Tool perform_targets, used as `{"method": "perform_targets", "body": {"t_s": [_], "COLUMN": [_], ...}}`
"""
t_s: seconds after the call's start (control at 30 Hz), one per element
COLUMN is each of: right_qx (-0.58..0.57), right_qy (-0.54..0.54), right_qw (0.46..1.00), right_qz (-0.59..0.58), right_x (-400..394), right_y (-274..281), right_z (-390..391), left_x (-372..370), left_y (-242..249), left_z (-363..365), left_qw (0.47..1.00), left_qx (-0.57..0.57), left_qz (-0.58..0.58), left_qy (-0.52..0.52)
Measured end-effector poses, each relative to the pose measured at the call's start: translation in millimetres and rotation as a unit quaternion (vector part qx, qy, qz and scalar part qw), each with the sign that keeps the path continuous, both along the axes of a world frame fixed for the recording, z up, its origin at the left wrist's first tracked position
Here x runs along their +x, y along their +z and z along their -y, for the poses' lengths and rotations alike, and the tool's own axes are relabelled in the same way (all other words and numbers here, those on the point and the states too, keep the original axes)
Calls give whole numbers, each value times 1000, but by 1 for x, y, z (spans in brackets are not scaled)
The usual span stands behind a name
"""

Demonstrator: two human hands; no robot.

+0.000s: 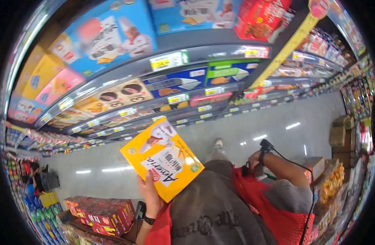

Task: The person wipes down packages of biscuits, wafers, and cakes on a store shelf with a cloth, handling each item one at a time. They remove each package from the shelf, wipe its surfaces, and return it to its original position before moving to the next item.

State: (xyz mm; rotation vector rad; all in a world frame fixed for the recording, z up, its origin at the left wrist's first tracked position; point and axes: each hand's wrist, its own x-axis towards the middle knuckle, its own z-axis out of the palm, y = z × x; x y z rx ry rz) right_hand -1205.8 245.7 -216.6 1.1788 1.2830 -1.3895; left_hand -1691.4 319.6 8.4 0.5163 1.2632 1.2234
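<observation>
Left grip [150,195] is closed on a yellow box [163,157], at its lower-left edge. One digit shows over the printed face; the rest of the hold sits out of sight behind. Box is tilted, face up toward me, "Ameria" lettering and a chef figure on it. It's in front of my dark shirt [212,208], above the floor [273,130]. Its far corner overlaps the lower shelving in view; can't tell the gap.

Right grip [254,160] is off to my right, beside the front of my red vest [261,192], well apart from the box. Fingers curled, something dark next to them; can't tell if I'm grasping it. Black device [267,144] on that wrist, another black band [149,220] on the left one.

Shelf ahead: blue boxes [108,38] with similar chef art on the top level, red pack [261,18] to their right, price labels [167,61] along the edge, yellow ruler-marked strip [289,45] running diagonally. Dark red cartons [99,214] stacked at my lower left. Brown cartons [337,135] far right.
</observation>
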Motion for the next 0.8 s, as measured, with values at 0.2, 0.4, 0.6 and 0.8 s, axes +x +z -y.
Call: {"method": "perform_targets", "body": {"t_s": [0.2, 0.4, 0.6, 0.8], "right_qx": [369, 622, 625, 673], "right_qy": [-7, -135, -204, 31], "right_qw": [915, 765, 602, 618], "right_qz": [159, -94, -453, -406], "right_x": [32, -89, -240, -300], "right_y": [60, 188, 257, 273], "right_z": [-60, -150, -151, -116], "left_x": [-3, -1, -2, 3], "left_y": [2, 2, -8, -2], "left_z": [-2, -3, 15, 12], "left_qw": [1000, 1000, 981, 990], "left_qx": [-5, -12, 64, 115], "left_qz": [10, -16, -155, -77], "left_qy": [12, 11, -99, -2]}}
